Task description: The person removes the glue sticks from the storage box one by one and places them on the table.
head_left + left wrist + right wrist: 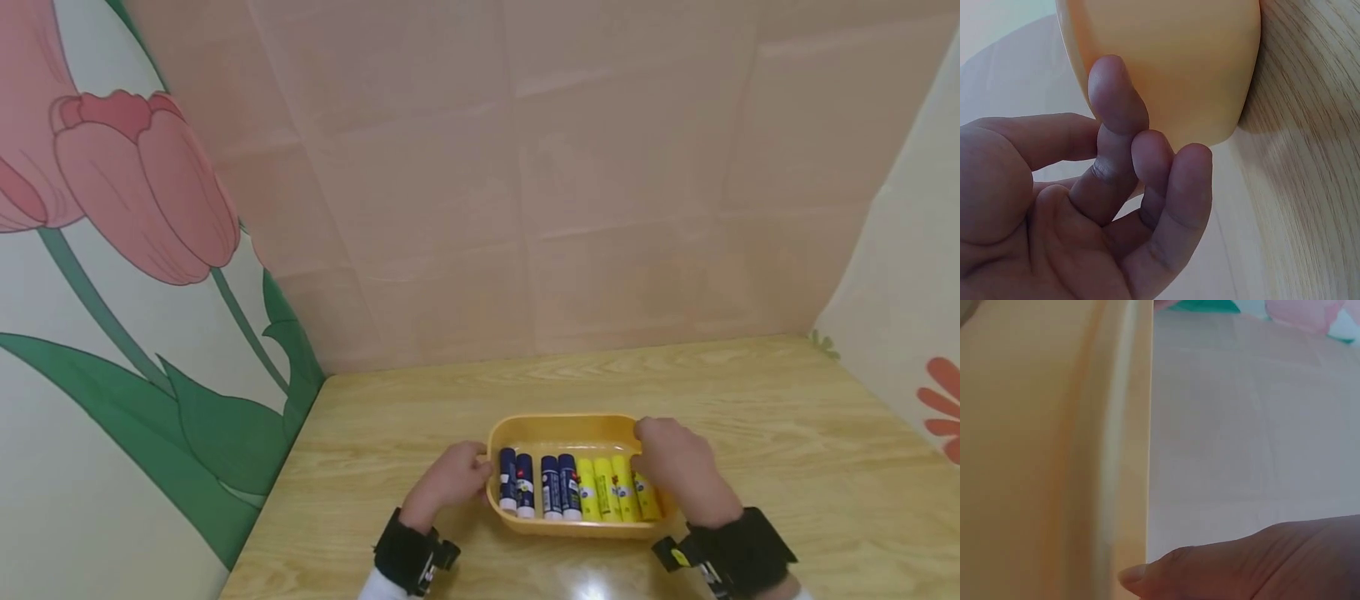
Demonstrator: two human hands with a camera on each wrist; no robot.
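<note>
A yellow plastic tray [573, 527] sits on the table with several glue sticks lined up inside. Navy glue sticks [551, 487] with white ends fill its left part, and yellow glue sticks [606, 489] lie side by side on the right. My left hand [453, 477] holds the tray's left end; in the left wrist view its curled fingers [1119, 94] are against the outer wall. At the opposite end, my right hand [678, 462] grips the rim, its thumb [1172, 575] laid over the edge in the right wrist view. The right hand's other fingers are mostly hidden there.
The wood-grain table [390, 417] runs back to a wall covered in creased pinkish sheeting [525, 183]. To the left stands a panel with painted tulips [150, 183], and a white panel with a red flower [943, 400] is on the right. Black straps [405, 554] circle both wrists.
</note>
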